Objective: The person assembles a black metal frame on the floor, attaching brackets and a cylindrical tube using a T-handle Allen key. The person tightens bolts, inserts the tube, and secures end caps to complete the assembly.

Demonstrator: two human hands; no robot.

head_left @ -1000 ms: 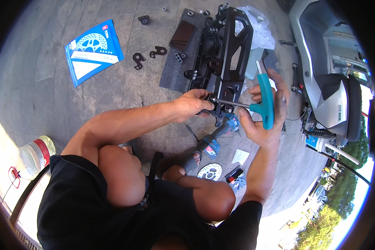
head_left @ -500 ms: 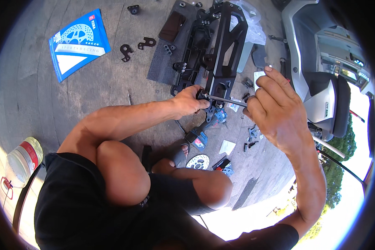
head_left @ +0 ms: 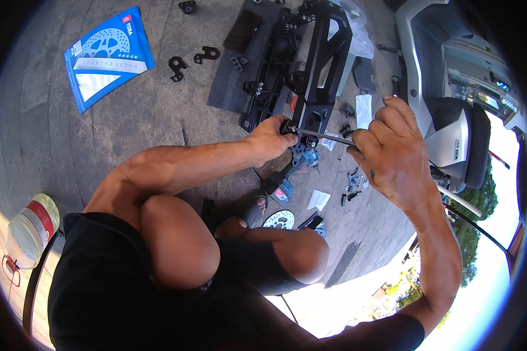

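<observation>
While the black frame (head_left: 310,76) lies on a dark mat (head_left: 225,88) on the pavement, the left hand (head_left: 272,137) grips the frame's near end, and the right hand (head_left: 389,152), just right of the frame, is clenched around a long metal tool (head_left: 322,136) whose tip meets that near end. Left of the frame lie a blue package (head_left: 106,55) and small black brackets (head_left: 190,60).

The person wears a black short-sleeved shirt (head_left: 117,292) and black shorts (head_left: 246,263). Both forearms are bare from the elbow down, with no watch, glove or band on either wrist. The knees are bare below the hems of the shorts. A dark sandal (head_left: 253,210) shows on one foot, its toes uncovered. The left hand (head_left: 270,137) and right hand (head_left: 392,152) carry no rings.
</observation>
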